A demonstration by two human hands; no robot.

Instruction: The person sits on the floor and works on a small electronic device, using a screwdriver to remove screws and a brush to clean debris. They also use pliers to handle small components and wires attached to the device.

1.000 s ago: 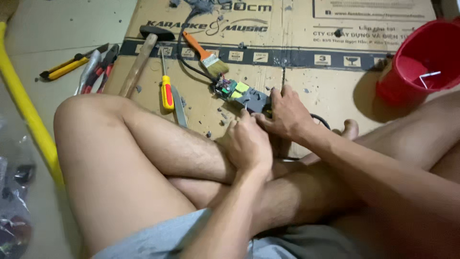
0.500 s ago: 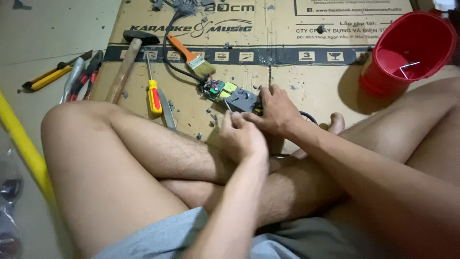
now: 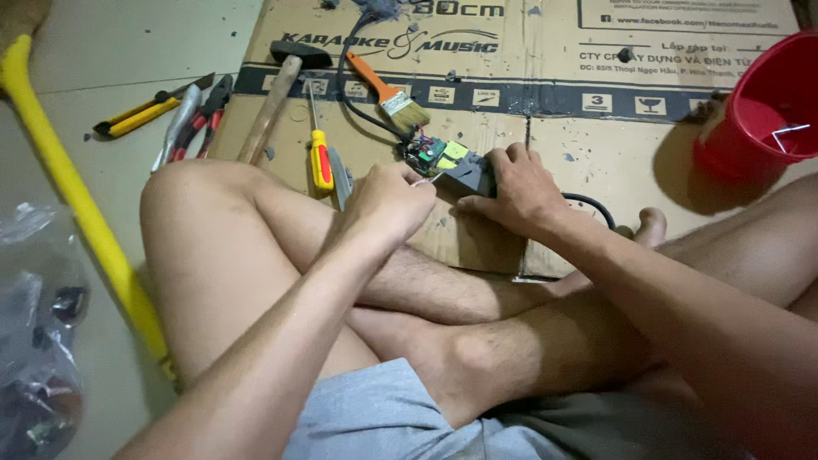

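Note:
I sit cross-legged on a flattened cardboard sheet [image 3: 545, 94]. A small opened electronic device [image 3: 450, 163], grey casing with a green circuit board and yellow part showing, lies on the cardboard in front of my legs. My right hand [image 3: 515, 189] grips its grey casing from the right. My left hand [image 3: 390, 203] is closed, pinching a thin light-coloured piece at the device's near left edge; what it is I cannot tell. A black cable [image 3: 592, 204] runs out from under my right hand.
On the cardboard lie a red-and-yellow screwdriver [image 3: 319, 153], a hammer [image 3: 277, 94] and an orange-handled brush [image 3: 385, 89]. Pliers [image 3: 198, 123] and a yellow utility knife [image 3: 145, 115] rest on the floor at left. A red bucket [image 3: 767, 119] stands right, a yellow pole [image 3: 72, 196] left.
My left hand has shifted from beside my right hand to the device's left edge. The view has swung, so everything sits differently in frame.

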